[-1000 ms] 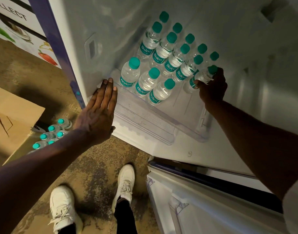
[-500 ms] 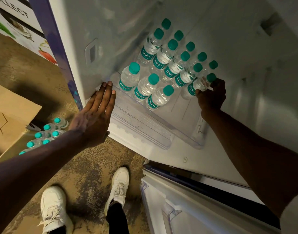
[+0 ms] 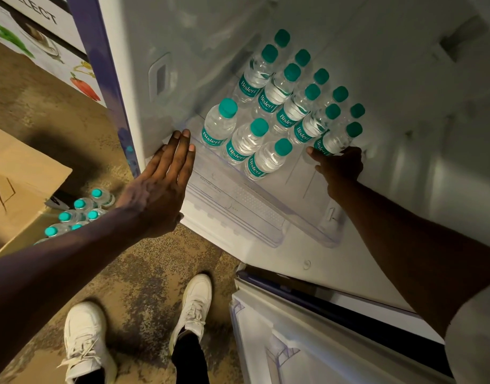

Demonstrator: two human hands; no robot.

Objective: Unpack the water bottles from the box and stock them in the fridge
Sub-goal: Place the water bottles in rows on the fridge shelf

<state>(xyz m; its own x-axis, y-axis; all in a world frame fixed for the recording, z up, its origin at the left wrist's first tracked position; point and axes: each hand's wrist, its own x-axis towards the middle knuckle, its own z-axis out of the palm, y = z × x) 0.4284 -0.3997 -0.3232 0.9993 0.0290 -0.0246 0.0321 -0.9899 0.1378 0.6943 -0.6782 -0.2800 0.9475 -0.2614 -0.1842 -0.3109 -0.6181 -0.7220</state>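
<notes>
The bottle (image 3: 338,138) stands upright on the fridge shelf (image 3: 293,184), cap pointing toward one o'clock. The right hand (image 3: 338,166) grips its base from six o'clock; the left hand (image 3: 160,184) lies flat, fingers straight.

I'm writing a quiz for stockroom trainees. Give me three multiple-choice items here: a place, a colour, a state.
1. Where is the clear plastic water bottle that the right hand holds? A) clear fridge shelf, right end B) floor C) door rack
2. What colour are the bottle caps? A) red B) teal C) white
3. How is the left hand? A) fist B) gripping a bottle C) flat, empty
Answers: A, it stands on the shelf; B, the caps are teal; C, its fingers are straight.
</notes>
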